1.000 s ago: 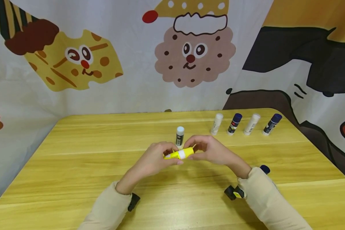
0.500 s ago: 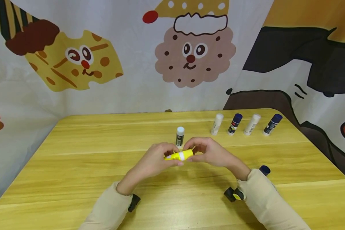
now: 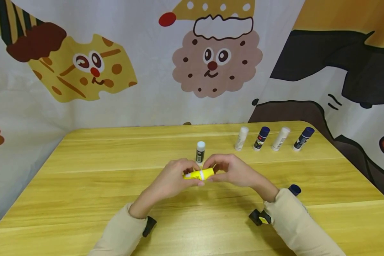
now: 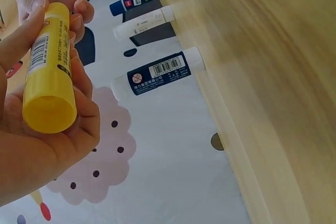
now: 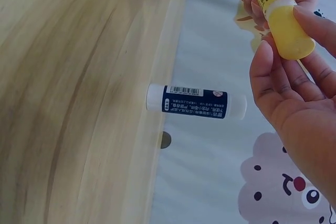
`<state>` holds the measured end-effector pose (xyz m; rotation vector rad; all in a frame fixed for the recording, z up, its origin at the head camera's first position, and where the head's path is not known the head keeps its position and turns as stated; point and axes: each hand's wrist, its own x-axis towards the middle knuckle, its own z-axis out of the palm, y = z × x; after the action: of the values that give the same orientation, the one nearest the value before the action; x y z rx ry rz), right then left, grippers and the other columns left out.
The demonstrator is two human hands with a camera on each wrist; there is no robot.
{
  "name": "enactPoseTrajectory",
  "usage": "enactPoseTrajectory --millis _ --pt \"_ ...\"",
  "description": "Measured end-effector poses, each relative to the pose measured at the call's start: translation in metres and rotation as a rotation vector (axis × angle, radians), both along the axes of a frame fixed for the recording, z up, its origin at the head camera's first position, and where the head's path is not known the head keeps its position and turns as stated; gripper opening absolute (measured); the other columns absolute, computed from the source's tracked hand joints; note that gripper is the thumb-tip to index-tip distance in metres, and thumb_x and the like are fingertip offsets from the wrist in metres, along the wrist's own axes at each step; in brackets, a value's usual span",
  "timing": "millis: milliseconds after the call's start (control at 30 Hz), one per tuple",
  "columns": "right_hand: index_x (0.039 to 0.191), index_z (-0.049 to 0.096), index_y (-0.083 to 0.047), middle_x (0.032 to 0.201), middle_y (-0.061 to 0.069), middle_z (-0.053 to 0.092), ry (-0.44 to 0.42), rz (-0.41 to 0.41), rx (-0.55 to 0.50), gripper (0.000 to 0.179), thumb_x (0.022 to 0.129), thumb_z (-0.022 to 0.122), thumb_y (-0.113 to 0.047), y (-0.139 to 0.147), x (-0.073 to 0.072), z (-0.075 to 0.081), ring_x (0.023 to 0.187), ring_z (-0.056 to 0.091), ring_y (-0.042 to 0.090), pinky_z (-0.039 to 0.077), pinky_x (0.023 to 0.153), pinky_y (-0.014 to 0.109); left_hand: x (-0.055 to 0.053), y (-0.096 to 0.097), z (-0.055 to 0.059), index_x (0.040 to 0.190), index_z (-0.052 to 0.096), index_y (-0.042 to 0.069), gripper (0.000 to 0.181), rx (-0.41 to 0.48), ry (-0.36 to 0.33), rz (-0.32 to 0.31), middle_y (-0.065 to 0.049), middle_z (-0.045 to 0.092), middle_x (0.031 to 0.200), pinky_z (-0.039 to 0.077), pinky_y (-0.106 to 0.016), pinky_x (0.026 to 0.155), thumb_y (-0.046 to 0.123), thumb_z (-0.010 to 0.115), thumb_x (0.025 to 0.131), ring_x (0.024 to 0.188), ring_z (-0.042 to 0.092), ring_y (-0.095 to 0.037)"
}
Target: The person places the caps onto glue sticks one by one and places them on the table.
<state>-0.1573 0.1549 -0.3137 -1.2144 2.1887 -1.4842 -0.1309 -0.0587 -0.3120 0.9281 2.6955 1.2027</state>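
Observation:
A yellow glue stick [image 3: 192,175] is held above the table between my two hands. My left hand [image 3: 175,177] grips its printed body; the body's base [image 4: 50,111] faces the left wrist camera. The fingers and thumb of my right hand [image 3: 234,171] pinch the yellow cap [image 5: 290,32] at the other end. A narrow white collar [image 3: 202,174] shows between cap and body. Just behind the hands stands an upright glue stick [image 3: 200,153] with a dark label and white cap, apart from both hands.
Several glue sticks stand in a row at the back right, a white one [image 3: 241,139] leftmost and a blue-capped one [image 3: 303,139] rightmost. A dark blue round-ended object [image 3: 294,189] is partly hidden by the right sleeve. A patterned cloth [image 3: 153,106] hangs behind the wooden table [image 3: 92,185].
The yellow cap has come closer to the body, so the white collar between them looks narrower. Both hands have dipped slightly. The standing glue sticks have stayed put.

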Motion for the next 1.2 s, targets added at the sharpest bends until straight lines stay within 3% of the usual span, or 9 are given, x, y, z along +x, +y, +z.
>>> enactPoseTrajectory --millis 433,700,1200 --pt "0.1 0.059 0.003 0.1 0.012 0.059 -0.004 0.028 -0.027 0.022 0.079 0.065 0.009 -0.0007 0.0038 0.0035 0.084 0.057 0.02 0.051 0.073 0.037 0.0053 0.0004 0.006 0.091 0.066 0.008 0.02 -0.026 0.003 0.013 0.005 0.055 0.079 0.043 -0.023 0.059 0.02 0.074 0.077 0.068 0.048 -0.011" --pt "0.1 0.059 0.004 0.097 0.014 0.058 -0.005 0.05 -0.059 0.021 0.08 0.063 0.009 -0.0015 0.0037 0.0013 0.084 0.057 0.02 0.051 0.075 0.036 0.0059 0.0002 0.0066 0.09 0.066 0.006 0.018 -0.013 0.024 -0.017 0.003 0.056 0.079 0.042 -0.023 0.058 0.019 0.072 0.079 0.067 0.047 -0.01" --pt "0.099 0.06 0.005 0.095 0.014 0.059 0.02 0.038 -0.083 0.021 0.079 0.065 0.008 -0.0049 0.0053 0.0027 0.084 0.057 0.019 0.051 0.075 0.035 0.0029 -0.0029 0.0049 0.09 0.067 0.007 0.017 0.032 -0.006 -0.049 0.005 0.057 0.079 0.044 -0.022 0.059 0.02 0.07 0.08 0.068 0.048 -0.01"
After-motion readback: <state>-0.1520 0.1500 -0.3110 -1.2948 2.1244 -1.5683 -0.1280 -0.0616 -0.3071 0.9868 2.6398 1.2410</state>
